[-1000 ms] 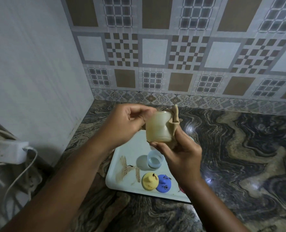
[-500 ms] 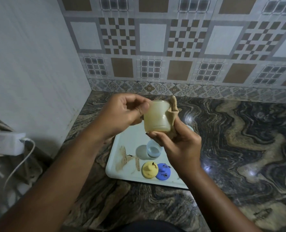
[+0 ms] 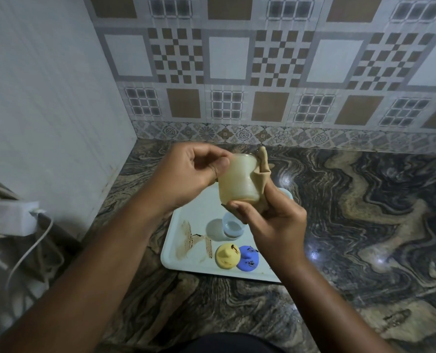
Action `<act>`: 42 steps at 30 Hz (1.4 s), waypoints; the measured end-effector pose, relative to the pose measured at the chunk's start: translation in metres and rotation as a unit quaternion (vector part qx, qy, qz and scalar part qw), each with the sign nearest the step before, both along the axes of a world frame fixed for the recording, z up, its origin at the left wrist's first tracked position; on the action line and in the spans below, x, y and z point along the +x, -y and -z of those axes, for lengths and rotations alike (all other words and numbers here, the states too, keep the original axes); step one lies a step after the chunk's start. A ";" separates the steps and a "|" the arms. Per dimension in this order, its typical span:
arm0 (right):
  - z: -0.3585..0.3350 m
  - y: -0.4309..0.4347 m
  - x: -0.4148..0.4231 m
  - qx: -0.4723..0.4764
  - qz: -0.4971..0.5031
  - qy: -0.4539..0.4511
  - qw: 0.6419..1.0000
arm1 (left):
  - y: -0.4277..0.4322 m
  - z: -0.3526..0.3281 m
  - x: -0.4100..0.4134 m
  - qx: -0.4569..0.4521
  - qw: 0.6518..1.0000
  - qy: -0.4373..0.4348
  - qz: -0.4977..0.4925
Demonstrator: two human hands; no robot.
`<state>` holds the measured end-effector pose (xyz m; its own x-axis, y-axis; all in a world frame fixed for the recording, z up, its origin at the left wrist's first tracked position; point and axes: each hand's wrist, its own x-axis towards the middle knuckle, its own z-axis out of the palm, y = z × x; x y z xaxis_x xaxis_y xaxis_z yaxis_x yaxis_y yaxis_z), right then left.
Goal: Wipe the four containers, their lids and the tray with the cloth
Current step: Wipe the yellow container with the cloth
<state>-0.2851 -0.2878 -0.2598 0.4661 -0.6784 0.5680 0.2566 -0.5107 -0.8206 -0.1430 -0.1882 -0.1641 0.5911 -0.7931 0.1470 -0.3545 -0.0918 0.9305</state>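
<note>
I hold a translucent cream container (image 3: 238, 180) above the white tray (image 3: 178, 253). My left hand (image 3: 189, 171) grips its rim, thumb on the outer wall. My right hand (image 3: 270, 217) cups the base and right side through a tan cloth (image 3: 261, 171), whose folds stick up beside the container. On the tray below stand a clear container (image 3: 233, 226), a yellow lid (image 3: 227, 256) and a blue lid (image 3: 248, 258), both spotted with dark marks. Brown smears (image 3: 191, 240) streak the tray's left half. Other containers and lids are hidden behind my hands.
The tray sits on a dark marbled counter (image 3: 364, 225) in a corner, with a tiled wall behind and a white panel to the left. A white adapter (image 3: 10, 217) and cables lie at the far left edge.
The camera view has dropped slightly and the hands sit a little lower in frame. The container has turned a little between my hands; both grips stay the same.
</note>
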 end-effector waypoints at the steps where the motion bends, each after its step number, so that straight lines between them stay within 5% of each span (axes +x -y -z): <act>1: 0.000 0.000 0.001 -0.012 0.002 -0.005 1.000 | 0.000 -0.001 0.001 0.002 1.000 0.011 -0.003; 5: 0.007 0.000 0.004 -0.151 0.043 -0.041 0.987 | 0.000 -0.006 -0.007 0.027 0.987 0.161 0.000; 8: 0.008 0.000 0.004 -0.136 0.034 -0.033 0.990 | 0.000 -0.008 -0.018 0.012 0.978 0.209 -0.008; 13: 0.000 -0.008 0.001 0.116 -0.063 0.039 0.990 | -0.003 -0.005 -0.006 0.007 0.998 0.053 -0.012; 15: -0.002 -0.009 0.003 0.127 -0.082 0.043 0.988 | -0.005 -0.005 -0.002 0.008 1.000 0.015 -0.012; 19: 0.007 -0.002 0.003 -0.119 0.027 -0.040 0.992 | -0.004 -0.008 -0.006 0.034 0.993 0.109 -0.013; 22: 0.010 -0.002 0.003 -0.168 0.031 -0.042 0.984 | -0.002 -0.008 -0.020 0.037 0.979 0.198 -0.025; 30: -0.014 -0.009 -0.003 0.067 -0.078 0.048 0.994 | -0.009 -0.010 -0.007 0.008 0.999 -0.038 -0.022; 33: -0.010 -0.003 -0.003 -0.048 -0.018 -0.003 0.999 | -0.008 -0.013 -0.006 0.002 1.000 0.004 -0.027; 36: -0.002 0.000 0.002 -0.205 0.061 -0.046 0.976 | -0.006 -0.015 -0.012 0.032 0.987 0.155 -0.026; 42: 0.000 0.004 0.001 -0.211 0.027 -0.036 0.976 | -0.006 -0.019 -0.020 0.060 0.978 0.200 -0.020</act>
<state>-0.2837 -0.2920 -0.2595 0.4854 -0.4147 0.7697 0.1700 -0.8188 -0.5483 -0.1629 -0.1826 -0.1453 0.5361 -0.7964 0.2798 -0.6823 -0.2136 0.6991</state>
